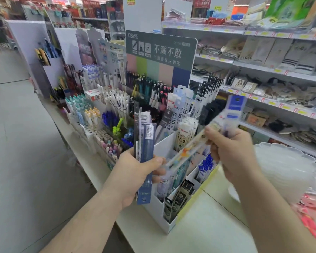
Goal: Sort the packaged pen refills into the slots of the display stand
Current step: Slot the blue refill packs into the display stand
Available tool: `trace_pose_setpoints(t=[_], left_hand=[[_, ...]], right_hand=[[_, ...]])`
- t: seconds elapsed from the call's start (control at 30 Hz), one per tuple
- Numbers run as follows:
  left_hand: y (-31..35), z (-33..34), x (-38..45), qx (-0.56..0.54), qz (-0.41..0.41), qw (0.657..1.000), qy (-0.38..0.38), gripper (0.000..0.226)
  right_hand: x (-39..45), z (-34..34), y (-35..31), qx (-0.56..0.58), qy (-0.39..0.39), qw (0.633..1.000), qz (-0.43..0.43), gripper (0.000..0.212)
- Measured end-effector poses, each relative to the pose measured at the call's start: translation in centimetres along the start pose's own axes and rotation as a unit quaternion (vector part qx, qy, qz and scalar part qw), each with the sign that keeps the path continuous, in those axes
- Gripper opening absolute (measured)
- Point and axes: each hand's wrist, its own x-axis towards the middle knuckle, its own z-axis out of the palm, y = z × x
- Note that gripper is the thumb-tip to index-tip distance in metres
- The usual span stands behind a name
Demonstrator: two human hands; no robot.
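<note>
A white stepped display stand point(158, 207) sits on the white counter, and its slots hold refill packs. My left hand point(135, 177) grips a small bundle of refill packs point(146, 147) upright, a dark blue one in front, just left of the stand. My right hand point(232, 152) holds a clear refill pack point(190, 146) with an orange print, tilted and blurred, above the stand's middle slots. A second pack with a blue header point(233, 108) sticks up behind that hand, also blurred.
Racks of pens point(98, 110) and a tall green sign card point(161, 52) stand behind the stand. Store shelves point(263, 70) with goods run along the right. A white scalloped tray point(288, 167) lies at right. The grey floor aisle point(16, 143) lies left.
</note>
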Motion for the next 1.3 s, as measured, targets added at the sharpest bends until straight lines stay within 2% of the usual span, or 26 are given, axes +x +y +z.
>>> trace_pose_setpoints(t=[0.1,0.17,0.3,0.43,0.57,0.7,0.83,0.87,0.93,1.0,1.13,1.17,1.23,1.3], left_hand=[[0.2,-0.5,0.0,-0.007,0.003,1.000,0.020,0.009],[0.3,-0.4,0.0,-0.009,0.003,1.000,0.017,0.013],[0.0,0.2,0.0,-0.003,-0.005,1.000,-0.006,0.015],[-0.2,0.4,0.0,-0.038,-0.017,0.999,-0.028,0.028],[-0.1,0.4,-0.3,-0.040,-0.028,0.997,-0.055,0.026],[0.0,0.1,-0.3,-0.037,-0.037,0.997,-0.061,0.026],[-0.1,-0.1,-0.3,-0.057,-0.047,0.995,-0.069,0.023],[0.0,0.0,-0.3,-0.057,-0.046,0.994,-0.075,0.020],[0.0,0.1,-0.3,-0.061,-0.048,0.993,-0.091,0.014],[0.2,0.2,-0.2,-0.070,-0.060,0.990,-0.107,0.019],[0.2,0.3,-0.1,-0.118,-0.103,0.979,-0.134,0.033],[0.3,0.4,-0.1,-0.132,-0.114,0.974,-0.143,0.035],[0.4,0.5,-0.1,-0.157,-0.125,0.968,-0.153,0.031],[0.2,0.7,0.0,-0.155,-0.116,0.970,-0.148,0.023]], right_hand=[[1.5,-2.1,-0.4,0.001,0.099,0.993,-0.069,0.023],[2.4,-2.3,0.0,-0.052,0.112,0.987,-0.102,0.027],[3.5,-0.8,1.7,-0.195,0.088,0.973,-0.091,0.023],[4.4,1.0,3.1,-0.340,0.048,0.930,-0.132,0.043],[5.0,2.3,2.9,-0.402,0.029,0.900,-0.168,0.052],[5.3,2.2,2.0,-0.445,0.044,0.855,-0.262,0.056],[5.9,2.2,2.6,-0.487,0.004,0.808,-0.331,0.042],[6.0,2.3,3.2,-0.511,-0.019,0.798,-0.318,0.037],[6.2,2.5,4.6,-0.581,-0.069,0.777,-0.230,0.027],[6.4,2.7,5.1,-0.621,-0.094,0.765,-0.145,0.021],[6.4,2.9,4.4,-0.631,-0.075,0.766,-0.100,0.030],[6.2,2.6,4.1,-0.617,-0.056,0.778,-0.105,0.033],[5.2,2.0,3.6,-0.526,-0.006,0.841,-0.129,0.043],[3.3,1.7,2.9,-0.356,-0.005,0.927,-0.114,0.048]])
